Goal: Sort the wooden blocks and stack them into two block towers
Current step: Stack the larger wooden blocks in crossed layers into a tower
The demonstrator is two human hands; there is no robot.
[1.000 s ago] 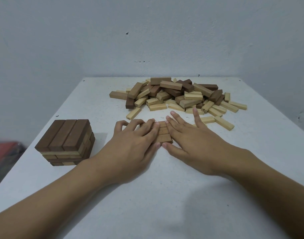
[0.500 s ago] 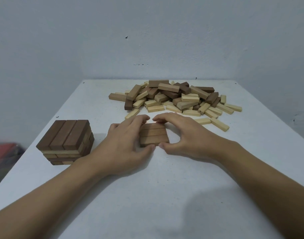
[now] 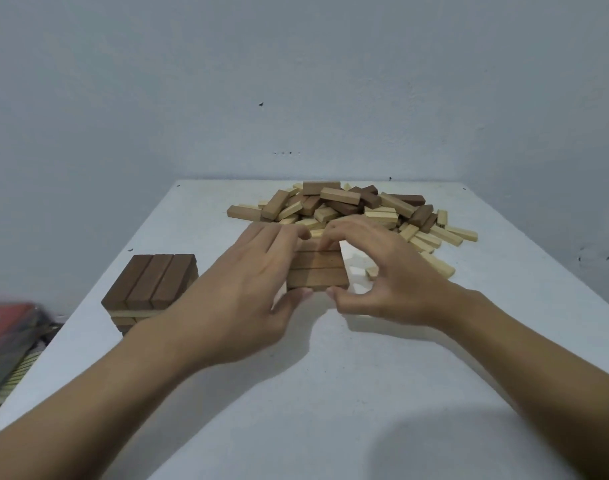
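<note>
Head view: at the centre of the frame, both hands close on a row of three brown blocks (image 3: 317, 268) lying side by side with their long edges touching. The left hand (image 3: 247, 289) comes in from the left with its thumb against the near edge and its fingers curled over the far left corner. The right hand (image 3: 382, 271) mirrors it, with its thumb at the near right corner and its fingers arched over the far edge. Both grips are narrow and pinch the row from front and back. This is probably to keep the three pieces pressed together as one flat course so that none slips out of line. The row sits between the two palms, directly under the fingertips and clear of the wrists. A shadow lies beneath it on the white table (image 3: 330, 393), so it may be raised a little, but from this angle I cannot tell for sure.

At the left of the frame stands a block tower (image 3: 150, 285), well apart from the hands. It is topped by three dark blocks, and a paler course shows below them. The held row looks meant as a layer, either for that tower or as the base of a second one. Behind the hands, in the upper middle, lies the loose pile (image 3: 348, 209) of mixed light and dark blocks, not yet sorted. A blurred red object (image 3: 5, 327) lies off the table's left edge.
</note>
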